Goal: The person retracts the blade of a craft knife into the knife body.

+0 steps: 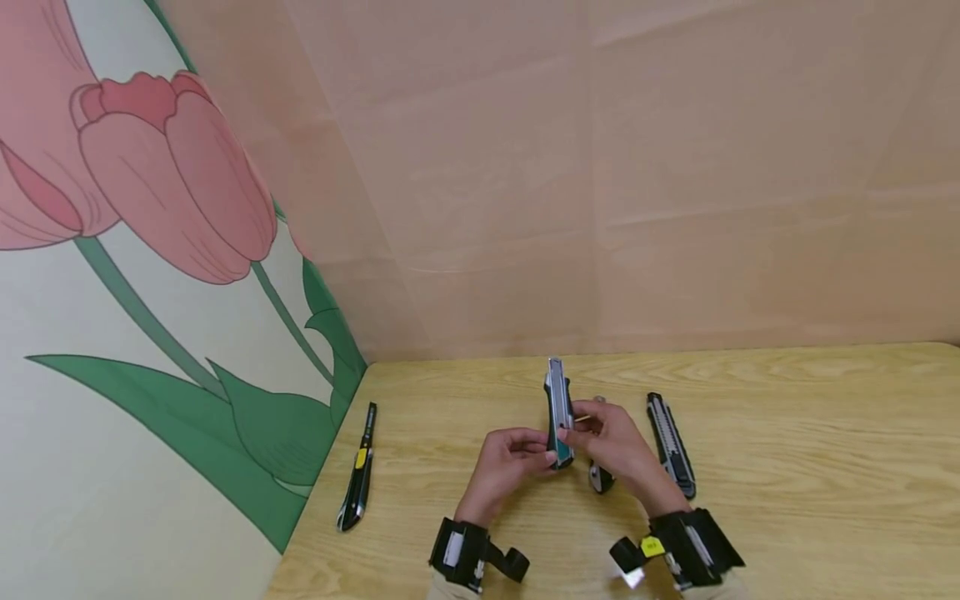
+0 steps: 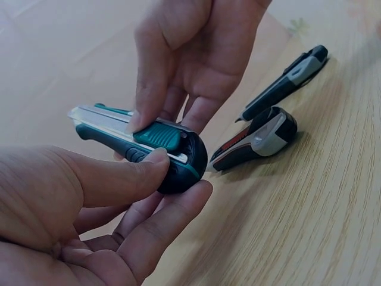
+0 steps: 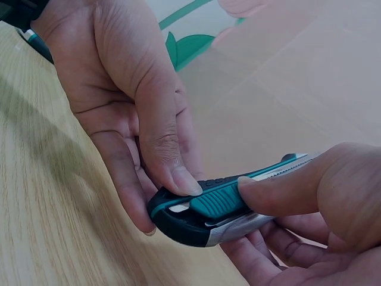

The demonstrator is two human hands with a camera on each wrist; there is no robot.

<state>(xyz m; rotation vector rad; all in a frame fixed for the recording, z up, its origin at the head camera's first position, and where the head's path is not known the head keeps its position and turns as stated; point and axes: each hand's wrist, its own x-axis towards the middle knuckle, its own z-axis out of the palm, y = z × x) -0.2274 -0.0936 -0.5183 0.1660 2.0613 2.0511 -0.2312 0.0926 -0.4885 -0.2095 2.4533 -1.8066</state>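
Both hands hold one utility knife (image 1: 558,408) above the wooden table, its body dark with a silver channel and a green slider (image 2: 159,136). My left hand (image 1: 506,465) pinches the rounded dark end between thumb and fingers. From the other side my right hand (image 1: 617,442) grips the knife's body, its thumb against the green slider's edge in the right wrist view. No blade shows past the knife's far tip. Partly behind the right hand, a second utility knife (image 1: 600,478) in black and grey lies on the table.
A black utility knife (image 1: 671,446) with a grey channel lies right of the right hand. Another slim black cutter with a yellow slider (image 1: 362,458) lies near the table's left edge. Behind the table (image 1: 825,467) hangs a pinkish sheet (image 1: 600,183); a tulip-print cloth (image 1: 180,183) hangs at left.
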